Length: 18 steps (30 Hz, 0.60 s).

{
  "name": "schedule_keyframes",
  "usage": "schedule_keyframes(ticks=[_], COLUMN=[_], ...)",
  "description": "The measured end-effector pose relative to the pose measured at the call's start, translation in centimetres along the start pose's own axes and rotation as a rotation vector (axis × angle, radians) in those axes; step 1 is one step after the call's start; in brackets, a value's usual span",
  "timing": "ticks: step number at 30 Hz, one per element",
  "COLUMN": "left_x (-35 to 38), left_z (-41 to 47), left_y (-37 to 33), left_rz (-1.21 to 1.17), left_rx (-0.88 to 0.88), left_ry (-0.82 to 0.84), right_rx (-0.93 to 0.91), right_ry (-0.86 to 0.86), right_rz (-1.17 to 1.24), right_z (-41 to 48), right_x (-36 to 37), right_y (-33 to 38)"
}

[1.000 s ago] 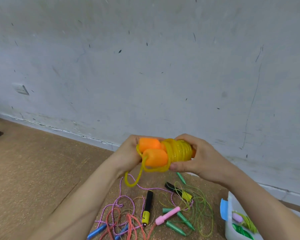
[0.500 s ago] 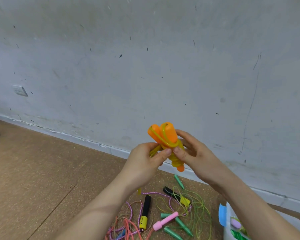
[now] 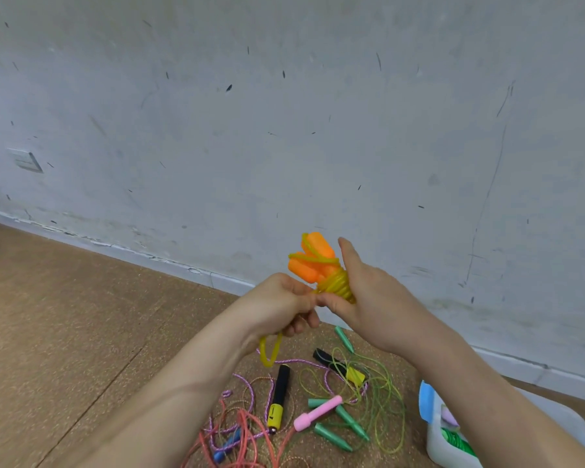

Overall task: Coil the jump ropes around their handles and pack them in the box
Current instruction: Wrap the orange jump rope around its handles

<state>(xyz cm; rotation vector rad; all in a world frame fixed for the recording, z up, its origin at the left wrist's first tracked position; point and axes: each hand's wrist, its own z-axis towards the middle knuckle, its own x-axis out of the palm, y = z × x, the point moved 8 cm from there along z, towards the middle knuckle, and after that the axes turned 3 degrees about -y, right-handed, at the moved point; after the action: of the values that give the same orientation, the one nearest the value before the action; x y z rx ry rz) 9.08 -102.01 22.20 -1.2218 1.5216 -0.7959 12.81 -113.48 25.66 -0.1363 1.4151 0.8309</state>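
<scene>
Two orange handles stand upright, side by side, with yellow rope coiled round their lower part. My right hand holds this bundle from the right, forefinger raised beside the handles, thumb under the coil. My left hand grips the loose end of the yellow rope just left of the bundle; a short loop hangs below the fist. At the bottom right is the white box with a blue latch, holding coiled green and lilac ropes.
Tangled jump ropes lie on the brown floor below my hands: a black-and-yellow handle, a pink handle, several green handles, a blue handle, thin green and purple cords. A grey wall rises close behind.
The bundle turned from lying sideways to standing upright. My left hand slid from the handles down onto the loose rope end, and the view tilted up slightly.
</scene>
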Motion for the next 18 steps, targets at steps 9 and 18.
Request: schedule_keyframes(ticks=[9, 18], left_x=[-1.5, -1.8], left_z=[-2.6, -1.8], left_y=[-5.5, -5.4], left_rz=[0.864, 1.377], left_rx=[0.526, 0.673], left_ry=[-0.307, -0.373], right_rx=[-0.010, -0.060], right_ry=[-0.005, 0.070], right_rz=[-0.038, -0.071], right_z=[0.4, 0.3], right_x=[0.4, 0.9], right_y=[-2.1, -1.6])
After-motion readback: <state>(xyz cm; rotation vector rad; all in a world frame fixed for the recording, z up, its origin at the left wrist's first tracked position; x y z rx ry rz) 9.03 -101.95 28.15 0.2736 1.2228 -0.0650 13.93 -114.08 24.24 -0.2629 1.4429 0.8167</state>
